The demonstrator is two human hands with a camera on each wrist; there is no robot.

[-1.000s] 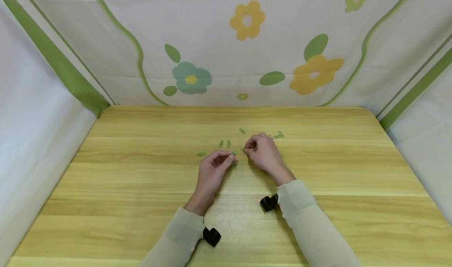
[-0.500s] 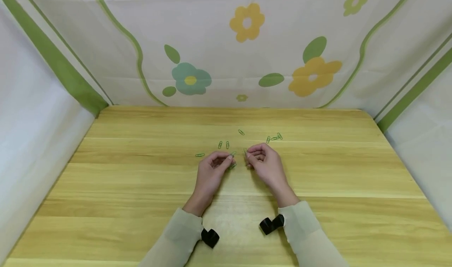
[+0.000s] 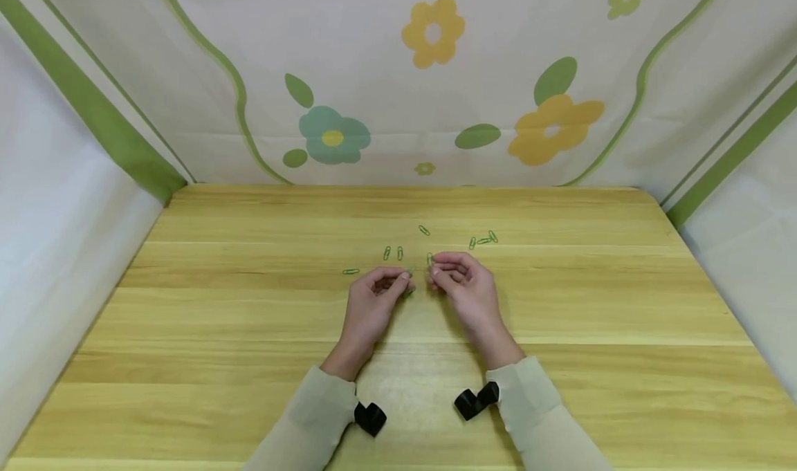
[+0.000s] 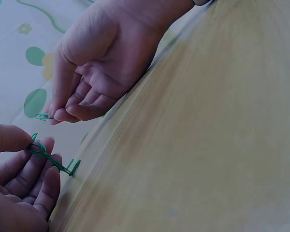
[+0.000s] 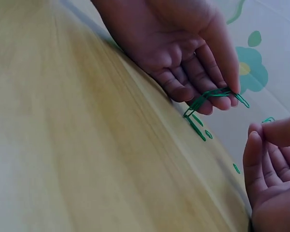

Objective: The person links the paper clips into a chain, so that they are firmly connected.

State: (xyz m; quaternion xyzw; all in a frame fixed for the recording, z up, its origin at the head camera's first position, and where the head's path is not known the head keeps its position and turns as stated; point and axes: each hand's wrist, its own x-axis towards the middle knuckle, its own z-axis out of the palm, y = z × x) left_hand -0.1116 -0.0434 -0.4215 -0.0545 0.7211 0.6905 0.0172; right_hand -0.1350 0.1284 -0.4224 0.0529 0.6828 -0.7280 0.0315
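Note:
In the head view my left hand [image 3: 373,305] pinches a green paper clip [image 3: 411,270] between thumb and fingers. The left wrist view shows it as part of a chain of linked paper clips [image 4: 51,159] that hangs down past the fingers. Across a small gap, my right hand [image 3: 470,294] pinches a single green paper clip [image 3: 429,257], its loop sticking out beyond the fingertips. This single clip [image 5: 268,120] is apart from the chain [image 5: 198,102] in the right wrist view.
Loose green paper clips lie beyond the hands on the wooden table [image 3: 218,333]: one at the left [image 3: 351,272], a pair near the middle, one farther back [image 3: 424,230], and a small group [image 3: 483,241] at the right. A flowered white cloth [image 3: 398,97] stands behind.
My right hand has drawn back toward me and turned, and the paper clip it pinches now points upward. My left hand has kept its pinch on the chain and barely moved.

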